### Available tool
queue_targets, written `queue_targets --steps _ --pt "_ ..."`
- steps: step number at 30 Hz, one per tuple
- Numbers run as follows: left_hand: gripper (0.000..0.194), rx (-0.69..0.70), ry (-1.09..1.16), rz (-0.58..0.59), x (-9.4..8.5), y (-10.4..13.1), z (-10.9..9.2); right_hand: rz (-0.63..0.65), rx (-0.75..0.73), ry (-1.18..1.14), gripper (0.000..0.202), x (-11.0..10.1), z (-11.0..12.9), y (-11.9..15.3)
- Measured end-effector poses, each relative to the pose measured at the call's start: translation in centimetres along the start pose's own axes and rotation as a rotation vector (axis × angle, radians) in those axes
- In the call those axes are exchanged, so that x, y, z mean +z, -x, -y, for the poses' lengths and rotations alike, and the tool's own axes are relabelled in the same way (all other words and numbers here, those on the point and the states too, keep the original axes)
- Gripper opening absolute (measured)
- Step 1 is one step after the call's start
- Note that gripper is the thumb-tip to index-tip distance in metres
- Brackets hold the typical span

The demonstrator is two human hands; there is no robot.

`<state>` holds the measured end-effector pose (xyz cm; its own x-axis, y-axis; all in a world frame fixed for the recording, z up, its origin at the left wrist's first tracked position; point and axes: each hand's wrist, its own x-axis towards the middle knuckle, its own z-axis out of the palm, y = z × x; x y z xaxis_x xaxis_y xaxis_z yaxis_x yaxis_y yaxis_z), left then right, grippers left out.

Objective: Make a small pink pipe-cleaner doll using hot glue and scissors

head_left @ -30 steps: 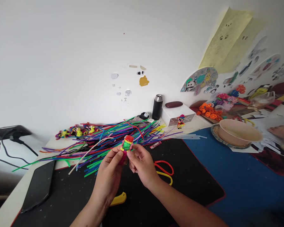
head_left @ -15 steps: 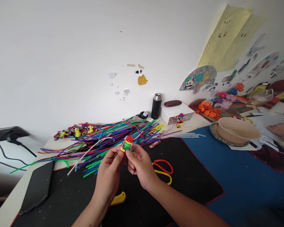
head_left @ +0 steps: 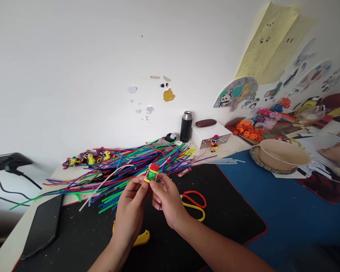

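Between my two hands is a small pipe-cleaner figure (head_left: pixel 152 173) with a red top, a green middle and yellow bands. My left hand (head_left: pixel 132 202) pinches its lower left side with thumb and fingers. From the other side, my right hand (head_left: pixel 167 196) pinches it too, fingers curled in. The figure's lower end is partly hidden by the fingers. Just behind it spreads a heap of colourful pipe cleaners (head_left: pixel 113 185). Scissors with red and yellow handles (head_left: pixel 195 200) lie right of my right hand, and a yellow-handled tool (head_left: pixel 142 238) is partly covered by my left wrist.
A similar figure (head_left: pixel 214 143) stands by a white box (head_left: pixel 212 132), near a black thermos (head_left: pixel 186 126). More figures (head_left: pixel 87 158) lie at the back left. A black phone-like slab (head_left: pixel 44 224) rests left. Right are a beige bowl (head_left: pixel 283 153) and another person's hand (head_left: pixel 336 153).
The view has shifted slightly. Both hands keep their hold on the figure, which looks turned a little. The other person's hand at the far right has moved slightly.
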<state>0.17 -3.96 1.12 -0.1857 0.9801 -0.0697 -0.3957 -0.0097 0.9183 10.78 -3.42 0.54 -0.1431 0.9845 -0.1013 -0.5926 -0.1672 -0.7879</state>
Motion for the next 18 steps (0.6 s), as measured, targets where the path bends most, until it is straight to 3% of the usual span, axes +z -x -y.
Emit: queue_targets --steps 11,18 --pt "0.034 -0.022 -0.021 0.02 -0.18 0.14 0.26 -0.022 0.004 -0.035 0.048 0.01 -0.08 0.01" --pt "0.033 0.041 -0.162 0.034 -0.93 -0.31 0.83 -0.039 0.021 -0.038 0.047 -0.21 -0.21 0.23"
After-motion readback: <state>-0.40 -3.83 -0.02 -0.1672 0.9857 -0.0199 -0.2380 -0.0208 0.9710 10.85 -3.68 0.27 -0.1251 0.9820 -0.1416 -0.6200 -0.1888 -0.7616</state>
